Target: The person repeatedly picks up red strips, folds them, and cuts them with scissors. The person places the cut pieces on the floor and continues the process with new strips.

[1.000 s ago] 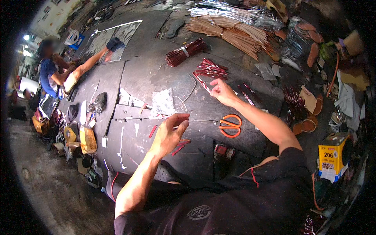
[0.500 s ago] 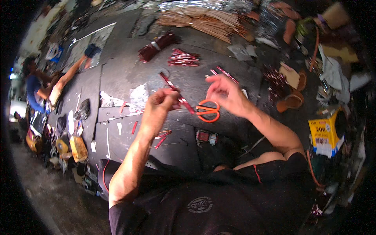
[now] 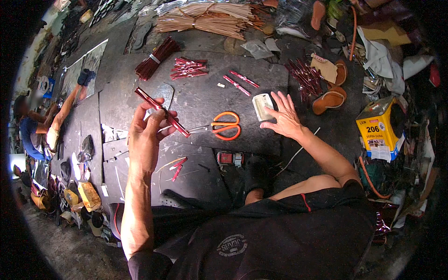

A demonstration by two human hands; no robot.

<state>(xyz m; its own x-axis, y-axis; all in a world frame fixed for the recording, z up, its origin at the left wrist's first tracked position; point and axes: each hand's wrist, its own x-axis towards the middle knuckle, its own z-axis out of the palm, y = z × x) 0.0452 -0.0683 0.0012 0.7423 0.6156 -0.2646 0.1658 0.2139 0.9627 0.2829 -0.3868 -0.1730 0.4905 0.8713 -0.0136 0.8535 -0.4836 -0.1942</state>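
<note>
My left hand is closed around a shiny dark red strip, held slanting above the dark work surface. On the right, my right hand has its fingers spread; thumb and fingertips are at a small whitish rectangular dish and seem to touch its edge. Orange-handled scissors lie between my hands, blades toward the left. Beyond them are two loose dark red strips and a small pale piece. A rounded metal piece is partly hidden behind my left hand.
Farther off are a tied dark red bundle, a pile of red strips and tan strips. Brown sandals and a yellow box stand right. Red scraps lie near me. A person sits far left.
My right hand has come down from the air to the whitish dish, fingers now spread. My left hand has shifted left with the red strip. The view has shifted somewhat.
</note>
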